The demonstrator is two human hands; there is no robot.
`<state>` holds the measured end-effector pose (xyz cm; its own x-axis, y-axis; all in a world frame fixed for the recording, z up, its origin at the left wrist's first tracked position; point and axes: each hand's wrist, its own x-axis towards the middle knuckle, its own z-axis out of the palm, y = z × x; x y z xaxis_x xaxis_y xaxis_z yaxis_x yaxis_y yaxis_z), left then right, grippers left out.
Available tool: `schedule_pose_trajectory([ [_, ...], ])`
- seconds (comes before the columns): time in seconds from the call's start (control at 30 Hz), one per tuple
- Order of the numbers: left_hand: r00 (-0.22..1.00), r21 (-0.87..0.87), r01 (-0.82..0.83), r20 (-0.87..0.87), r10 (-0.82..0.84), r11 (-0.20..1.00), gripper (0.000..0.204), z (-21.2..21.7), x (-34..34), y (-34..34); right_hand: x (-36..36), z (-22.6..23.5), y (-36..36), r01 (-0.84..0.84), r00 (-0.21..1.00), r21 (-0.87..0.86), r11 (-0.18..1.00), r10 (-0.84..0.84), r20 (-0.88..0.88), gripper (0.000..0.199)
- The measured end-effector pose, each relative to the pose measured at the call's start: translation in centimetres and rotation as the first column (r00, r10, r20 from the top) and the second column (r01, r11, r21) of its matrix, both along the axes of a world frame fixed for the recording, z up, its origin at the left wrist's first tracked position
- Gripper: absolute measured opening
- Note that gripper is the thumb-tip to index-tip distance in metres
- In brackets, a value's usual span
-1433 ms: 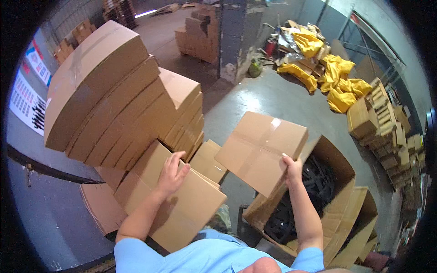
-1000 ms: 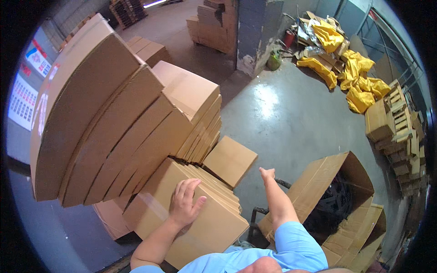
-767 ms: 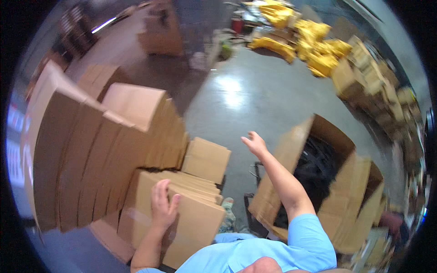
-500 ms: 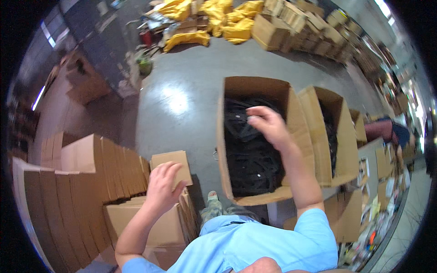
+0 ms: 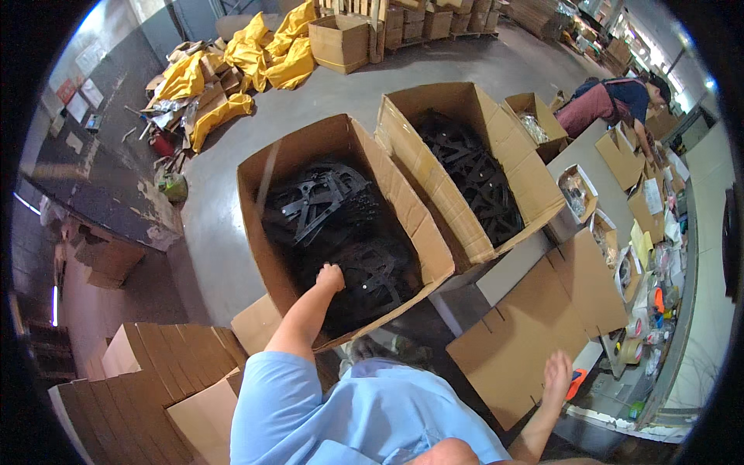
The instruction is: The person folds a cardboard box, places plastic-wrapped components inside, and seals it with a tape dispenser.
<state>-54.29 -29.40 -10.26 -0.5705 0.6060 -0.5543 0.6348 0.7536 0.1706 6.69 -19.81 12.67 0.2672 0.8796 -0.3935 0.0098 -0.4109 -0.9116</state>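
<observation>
My left hand (image 5: 331, 277) reaches into a large open cardboard box (image 5: 434, 267) and is closed low over the black parts. What its fingers grip is hidden among them. Black plastic brackets (image 5: 322, 203), flat and triangular, lie in a heap in this box. My right hand (image 5: 556, 374) is at the lower right, fingers stretched upward, over the edge of a flat brown cardboard sheet (image 5: 515, 341). Right beside it shows an orange object (image 5: 576, 384) whose kind I cannot make out; I see no clear grip on it.
A second box (image 5: 535, 221) of black parts adjoins the first. Folded cartons (image 5: 155, 380) stand at lower left. A person (image 5: 601, 105) bends over the cluttered workbench (image 5: 655, 256) with small boxes and tape rolls at right. Yellow sacks (image 5: 267, 50) lie at the far left.
My view has turned to the right. My left hand has gone from above the folded cartons into the box; my right hand has left the box for the cardboard sheet.
</observation>
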Motion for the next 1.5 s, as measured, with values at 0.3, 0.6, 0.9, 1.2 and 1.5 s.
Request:
schedule_pose_trajectory([
  [0.3,0.939,0.266,-0.059,0.342,-0.037,0.962,0.025,1.8,0.0,0.2,5.6,-7.2,-8.2,0.071,0.997,-0.277,0.958,-0.075,-0.004,0.043],
  [0.6,0.445,0.473,-0.876,0.869,0.218,-0.097,0.020,17.1,-1.6,0.8,-3.3,-9.1,-3.0,-0.175,0.983,-0.168,0.970,0.162,-0.087,0.025],
  [0.9,-0.333,-0.316,-0.550,0.932,-0.144,-0.773,0.035,4.7,-6.5,4.6,-6.4,-10.0,-3.3,-0.482,0.746,-0.108,0.869,0.472,0.469,0.020],
  [1.2,-0.415,-0.440,-0.607,0.886,-0.209,-0.662,0.036,4.2,-8.8,7.6,3.8,-21.4,-7.1,-0.754,-0.323,-0.320,0.574,0.100,0.941,0.031],
  [1.5,-0.192,-0.287,-0.601,0.958,-0.214,-0.746,0.024,4.1,-6.3,6.0,4.1,-18.3,-10.7,-0.721,-0.338,-0.258,0.643,-0.002,0.941,0.023],
])
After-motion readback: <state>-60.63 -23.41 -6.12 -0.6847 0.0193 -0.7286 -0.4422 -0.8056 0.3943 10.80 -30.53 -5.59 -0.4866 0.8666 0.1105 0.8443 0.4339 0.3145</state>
